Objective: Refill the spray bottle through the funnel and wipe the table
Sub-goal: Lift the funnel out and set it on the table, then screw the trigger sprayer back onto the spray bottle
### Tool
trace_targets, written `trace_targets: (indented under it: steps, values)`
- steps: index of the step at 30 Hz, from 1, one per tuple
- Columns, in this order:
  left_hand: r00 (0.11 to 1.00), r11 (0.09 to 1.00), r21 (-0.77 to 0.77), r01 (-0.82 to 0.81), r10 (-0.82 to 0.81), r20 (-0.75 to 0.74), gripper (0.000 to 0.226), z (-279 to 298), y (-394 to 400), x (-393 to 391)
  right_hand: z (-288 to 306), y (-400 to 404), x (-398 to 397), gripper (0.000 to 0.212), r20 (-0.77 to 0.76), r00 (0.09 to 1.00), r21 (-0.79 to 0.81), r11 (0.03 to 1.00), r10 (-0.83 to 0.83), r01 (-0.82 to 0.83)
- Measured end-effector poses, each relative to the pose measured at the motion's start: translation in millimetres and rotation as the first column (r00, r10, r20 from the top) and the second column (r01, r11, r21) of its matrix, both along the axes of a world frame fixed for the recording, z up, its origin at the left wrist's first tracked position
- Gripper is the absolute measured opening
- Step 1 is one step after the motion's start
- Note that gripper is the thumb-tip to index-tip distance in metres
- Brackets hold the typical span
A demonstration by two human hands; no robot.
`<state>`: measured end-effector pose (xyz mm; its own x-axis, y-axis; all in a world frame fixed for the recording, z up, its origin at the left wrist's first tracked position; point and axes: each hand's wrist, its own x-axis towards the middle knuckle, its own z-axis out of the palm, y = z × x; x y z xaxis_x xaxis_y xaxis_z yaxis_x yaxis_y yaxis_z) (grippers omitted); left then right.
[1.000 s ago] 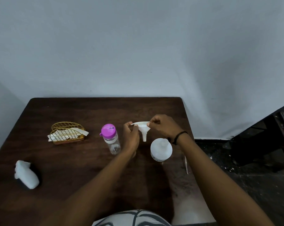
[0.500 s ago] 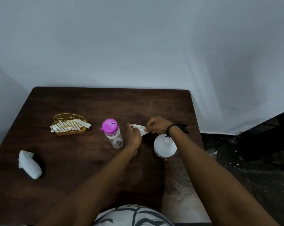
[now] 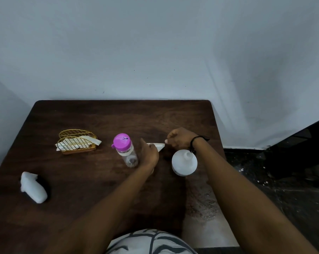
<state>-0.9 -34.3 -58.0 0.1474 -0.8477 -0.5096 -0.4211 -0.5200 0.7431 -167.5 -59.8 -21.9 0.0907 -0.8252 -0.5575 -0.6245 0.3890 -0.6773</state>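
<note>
Funnel: small white plastic funnel [image 3: 157,146], held over the centre of the dark wooden table [image 3: 118,116].
Left hand [image 3: 149,156]: fingers curled shut around something mostly hidden below the funnel.
Right hand [image 3: 179,138]: fingertips pinched on the funnel's right rim.
Bottles: clear plastic bottle with pink cap [image 3: 125,149] left; white round bottle [image 3: 184,163] right, uncapped.
Far left: gold wire basket [image 3: 76,142].
Writing: none legible.

Dim, soft-focus view, wide-angle edge distortion

Single head-worn wide-angle view, looking forward and down: table [image 3: 81,208] fills the lower frame, wall [image 3: 155,43] the upper half, forearms entering from below.
</note>
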Motion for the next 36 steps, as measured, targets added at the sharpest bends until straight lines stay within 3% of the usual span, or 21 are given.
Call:
trace_targets:
  steps: [4, 7, 12, 14, 17, 20, 25, 30, 36]
  values:
    - [0.998, 0.999, 0.011, 0.049, -0.049, 0.048, 0.068, 8, 3, -6, 8, 10, -22, 0.026, 0.056, 0.981, -0.128, 0.973, -0.185, 0.191]
    - [0.990, 0.995, -0.027, 0.100, -0.096, 0.104, 0.069, 15, 8, -10, 3, 23, -45, 0.015, -0.017, 0.943, -0.290, 0.904, -0.332, 0.313]
    - [0.986, 0.935, -0.317, 0.159, -0.133, 0.102, 0.041, 26, 20, -16, -22, 56, -74, 0.012, -0.174, 0.794, -0.398, 0.779, -0.582, 0.484]
    - [0.972, 0.876, -0.423, 0.233, -0.219, 0.082, 0.027, 30, 26, -18, -33, 68, -79, 0.014, -0.213, 0.770, -0.417, 0.769, -0.601, 0.485]
    - [0.933, 0.740, -0.568, 0.359, -0.293, 0.208, 0.023, 30, 35, -20, -43, 81, -79, 0.019, -0.276, 0.768, -0.412, 0.793, -0.578, 0.449]
    - [0.904, 0.677, -0.600, 0.427, -0.328, 0.274, 0.023, 28, 38, -24, -48, 86, -76, 0.027, -0.316, 0.781, -0.407, 0.821, -0.539, 0.401]
    - [0.862, 0.654, -0.565, 0.504, -0.422, 0.281, 0.022, 23, 41, -22, -48, 85, -70, 0.031, -0.408, 0.786, -0.418, 0.861, -0.463, 0.290]
    - [0.835, 0.635, -0.546, 0.547, -0.466, 0.294, 0.021, 19, 42, -16, -52, 84, -65, 0.024, -0.429, 0.754, -0.434, 0.845, -0.498, 0.311]
    - [0.820, 0.629, -0.538, 0.561, -0.510, 0.259, 0.022, 17, 42, -7, -49, 80, -64, 0.022, -0.285, 0.752, -0.464, 0.772, -0.594, 0.434]
